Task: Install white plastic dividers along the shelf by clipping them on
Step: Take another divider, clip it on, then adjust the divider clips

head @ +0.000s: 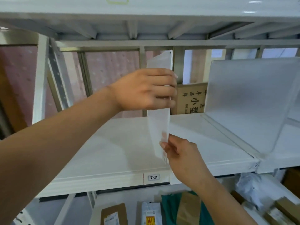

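hands: left (142, 90), right (180, 153) grip thin translucent white divider (159, 125) above smooth shelf (113, 151).

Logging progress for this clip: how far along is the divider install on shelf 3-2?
Done: one white divider stands upright at the shelf's right end. In hand: a second divider, left hand gripping its middle, right hand pinching its lower front corner near the front edge; whether it has clipped on is unclear. Left: the stretch to its left holds no divider.
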`<state>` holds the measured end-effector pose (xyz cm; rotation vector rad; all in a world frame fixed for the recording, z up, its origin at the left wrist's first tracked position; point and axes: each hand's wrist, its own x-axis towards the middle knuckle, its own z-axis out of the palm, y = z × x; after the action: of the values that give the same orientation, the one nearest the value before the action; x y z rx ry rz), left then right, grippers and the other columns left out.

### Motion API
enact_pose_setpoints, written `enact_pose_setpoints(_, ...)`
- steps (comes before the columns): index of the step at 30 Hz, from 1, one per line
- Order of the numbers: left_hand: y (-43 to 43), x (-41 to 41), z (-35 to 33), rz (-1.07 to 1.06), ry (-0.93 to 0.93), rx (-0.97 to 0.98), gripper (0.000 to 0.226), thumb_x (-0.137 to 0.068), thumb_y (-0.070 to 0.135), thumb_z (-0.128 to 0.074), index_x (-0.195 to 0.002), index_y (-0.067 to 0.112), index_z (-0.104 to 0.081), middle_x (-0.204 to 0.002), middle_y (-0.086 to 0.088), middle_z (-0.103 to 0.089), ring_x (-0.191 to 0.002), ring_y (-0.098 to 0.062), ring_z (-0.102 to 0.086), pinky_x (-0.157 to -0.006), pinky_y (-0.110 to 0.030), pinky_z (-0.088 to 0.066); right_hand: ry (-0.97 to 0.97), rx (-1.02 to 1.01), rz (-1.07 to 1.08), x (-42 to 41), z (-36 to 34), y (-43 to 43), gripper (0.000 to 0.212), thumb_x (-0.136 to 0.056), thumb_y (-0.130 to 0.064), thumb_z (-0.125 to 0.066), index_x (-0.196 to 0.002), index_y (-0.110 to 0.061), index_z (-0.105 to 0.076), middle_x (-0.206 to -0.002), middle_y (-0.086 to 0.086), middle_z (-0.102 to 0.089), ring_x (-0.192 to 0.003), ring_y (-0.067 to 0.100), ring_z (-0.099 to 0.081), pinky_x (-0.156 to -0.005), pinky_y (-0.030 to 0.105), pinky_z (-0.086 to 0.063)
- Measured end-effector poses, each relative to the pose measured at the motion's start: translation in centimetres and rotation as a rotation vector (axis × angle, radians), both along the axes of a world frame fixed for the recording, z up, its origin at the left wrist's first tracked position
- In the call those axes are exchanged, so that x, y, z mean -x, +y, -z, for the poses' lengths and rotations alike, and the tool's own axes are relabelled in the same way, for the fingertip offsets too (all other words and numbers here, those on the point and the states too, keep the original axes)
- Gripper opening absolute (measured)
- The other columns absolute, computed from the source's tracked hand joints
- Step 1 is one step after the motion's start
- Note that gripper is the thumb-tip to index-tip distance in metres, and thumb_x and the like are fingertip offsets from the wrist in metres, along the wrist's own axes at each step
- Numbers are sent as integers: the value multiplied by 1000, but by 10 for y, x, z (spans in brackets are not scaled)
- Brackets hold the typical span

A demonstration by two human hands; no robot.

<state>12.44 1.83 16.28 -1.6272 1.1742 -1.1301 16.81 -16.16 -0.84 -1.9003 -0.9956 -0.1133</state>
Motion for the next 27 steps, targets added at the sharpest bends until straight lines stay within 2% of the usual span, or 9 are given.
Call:
enact_pose_setpoints(4, -18, -23, -1, 30, 10, -30, 21, -104, -3, -64, -93, 8, -78, -96, -13, -76, -96, -31, -75, -99, -45, -60, 40, -57, 22, -10, 0, -15, 49, -105, -29, -54, -67, -59, -58, -70, -20, -66, -62, 5, -59, -53, 12, -44)
enact_pose_setpoints(6, -25, -30, -2, 33, 9, -38, 20, -103, -4, -65, -96, 8, -79, -98, -14, -76, -97, -32, -75, -99, -46, -60, 49, -58, 35, -16, 1, -22, 36, -105, -31, -54, -73, -44, -64, -71, -11, -69, -64, 9, -62, -57, 17, -49)
enact_pose_setpoints(7, -28, -33, -2, 35, 9, -36, 19, -103, -5, -65, -97, 8, -79, -99, -14, -76, -98, -32, -75, -99, -46, -60, 66, -46, 40, -19, 1, -25, 31, -105, -31, -53, -78, -33, -67, -74, -6, -71, -68, 12, -66, -64, 24, -55)
enact_pose_setpoints(9, -33, -37, -3, 42, 6, -21, 19, -103, -4, -65, -97, 7, -79, -99, -14, -76, -99, -32, -75, -100, -47, -60, 91, -30, 40, -25, 0, -29, 29, -105, -32, -52, -88, -16, -70, -84, 6, -74, -80, 25, -71, -78, 41, -59)
enact_pose_setpoints(11, -37, -39, -3, 47, 8, -4, 19, -103, -3, -65, -95, 7, -79, -98, -14, -77, -98, -32, -75, -100, -47, -60, 100, -31, 36, -28, -1, -33, 32, -105, -33, -51, -96, -10, -71, -91, 9, -75, -85, 28, -72, -82, 47, -60)
enact_pose_setpoints(18, -42, -37, 1, 55, -4, 9, 19, -103, -2, -66, -93, 6, -79, -97, -14, -77, -97, -32, -75, -98, -47, -60, 91, -33, 44, -27, 2, -39, 31, -105, -34, -51, -98, -11, -71, -92, 7, -75, -85, 26, -71, -82, 46, -60)
enact_pose_setpoints(23, -40, -33, 5, 61, -21, 29, 19, -102, -6, -66, -94, 5, -80, -94, -15, -77, -93, -32, -76, -97, -48, -61, 6, -32, 69, -24, 4, -40, 21, -103, -35, -54, -94, -24, -70, -80, -6, -73, -73, 11, -67, -68, 23, -57)
enact_pose_setpoints(24, -40, -33, 7, 61, -24, 39, 19, -101, -7, -67, -93, 5, -80, -93, -15, -77, -92, -32, -76, -96, -48, -61, -27, -20, 87, -25, 3, -40, 21, -101, -37, -56, -91, -24, -69, -80, -8, -72, -74, 9, -67, -68, 22, -56)
enact_pose_setpoints(27, -38, -32, 12, 26, 0, 98, 20, -101, -7, -66, -92, 5, -81, -92, -15, -77, -91, -32, -76, -97, -48, -61, -237, 77, 174, -31, -4, -35, 43, -98, -58, -48, -77, -22, -59, -68, -7, -65, -65, 11, -63, -63, 32, -56)
